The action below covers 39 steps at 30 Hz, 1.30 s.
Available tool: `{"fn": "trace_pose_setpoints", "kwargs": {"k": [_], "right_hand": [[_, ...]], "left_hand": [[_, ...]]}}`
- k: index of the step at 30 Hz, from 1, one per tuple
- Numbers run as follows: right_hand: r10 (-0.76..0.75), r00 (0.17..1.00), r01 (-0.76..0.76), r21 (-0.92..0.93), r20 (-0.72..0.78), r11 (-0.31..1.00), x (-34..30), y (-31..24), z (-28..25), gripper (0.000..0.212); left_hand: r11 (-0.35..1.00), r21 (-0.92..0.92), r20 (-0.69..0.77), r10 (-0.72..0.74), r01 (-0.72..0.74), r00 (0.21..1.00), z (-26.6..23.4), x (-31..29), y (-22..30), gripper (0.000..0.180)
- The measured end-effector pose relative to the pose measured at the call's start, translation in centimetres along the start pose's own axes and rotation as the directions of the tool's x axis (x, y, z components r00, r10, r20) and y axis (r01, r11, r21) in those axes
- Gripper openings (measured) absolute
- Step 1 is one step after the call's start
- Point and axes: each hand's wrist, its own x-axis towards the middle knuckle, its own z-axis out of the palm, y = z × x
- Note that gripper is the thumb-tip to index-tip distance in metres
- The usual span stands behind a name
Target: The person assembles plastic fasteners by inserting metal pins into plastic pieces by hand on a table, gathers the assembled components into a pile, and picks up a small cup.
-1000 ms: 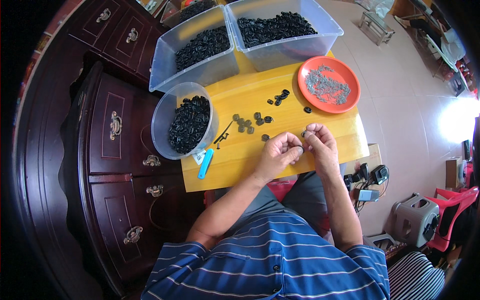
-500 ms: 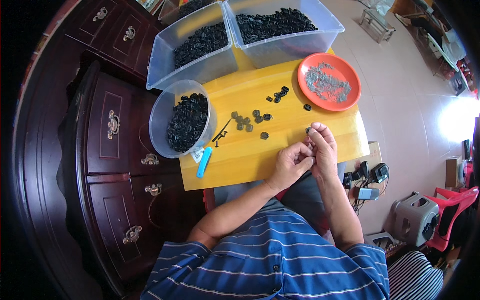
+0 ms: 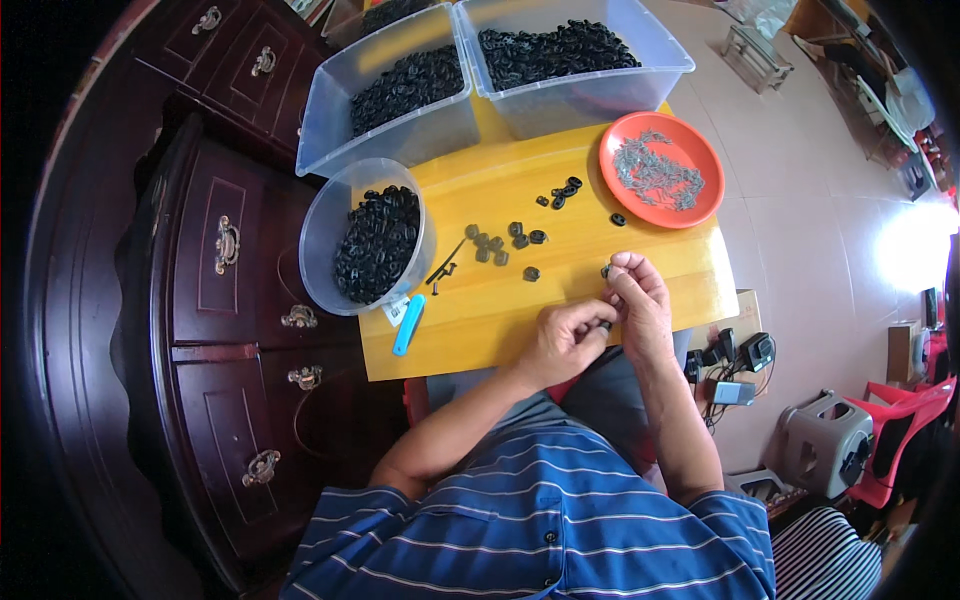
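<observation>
Near the table's front edge, my left hand (image 3: 562, 342) is closed, with a small black plastic piece (image 3: 605, 325) at its fingertips. My right hand (image 3: 643, 305), just beside it, pinches another small dark piece (image 3: 606, 271) between thumb and forefinger. Both pieces are partly covered by fingers, so their full shape is hidden. One black oval plastic part (image 3: 618, 219) lies beyond my right hand, next to an orange-red plate (image 3: 663, 216) of small silvery metal pieces (image 3: 655, 172). More black oval parts (image 3: 558, 195) and a loose group of brownish-black ones (image 3: 483, 242) rest on the yellow table.
A round clear tub (image 3: 318, 262) of black parts stands at the table's left. Behind are two clear bins (image 3: 400, 140) holding more. A blue-handled cutter (image 3: 408, 326) and thin black sticks (image 3: 445, 262) lie near the tub. Dark wooden drawers (image 3: 225, 250) border the left side.
My hands have drawn slightly apart, the left moving left and toward me. A black piece now shows at the left fingertips. The view has shifted a little.
</observation>
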Motion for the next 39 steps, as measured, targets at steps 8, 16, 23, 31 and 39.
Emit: {"fn": "trace_pose_setpoints", "kwargs": {"k": [8, 16, 23, 31, 39], "right_hand": [[-0.019, 0.997, 0.029, -0.144, 0.068, 0.989, -0.1, -0.3, 0.3, 0.016], [0.026, 0.988, 0.012, -0.238, 0.154, 0.971, -0.3, 0.0, 0.2, 0.012], [0.038, 0.979, 0.024, -0.3, 0.2, 0.953, -0.4, 0.1, 0.5, 0.012], [0.053, 0.968, 0.035, -0.343, 0.243, 0.939, -0.5, 0.0, 0.4, 0.011], [0.062, 0.963, 0.039, -0.362, 0.264, 0.931, -0.5, -0.2, 0.2, 0.01]], "left_hand": [[0.989, -0.147, -0.208, -0.041, 0.01, 0.977, -4.3, 1.3, -0.6, 0.023], [0.992, -0.126, -0.17, -0.041, 0.02, 0.985, -4.7, 1.4, -1.0, 0.025], [0.994, -0.105, -0.153, -0.038, 0.022, 0.987, -5.1, 1.7, -1.1, 0.027], [0.994, -0.109, -0.12, -0.026, 0.013, 0.992, -5.3, 1.8, -1.0, 0.026], [0.971, -0.23, -0.049, -0.075, 0.062, 0.996, -5.7, 1.8, -1.0, 0.026]]}}
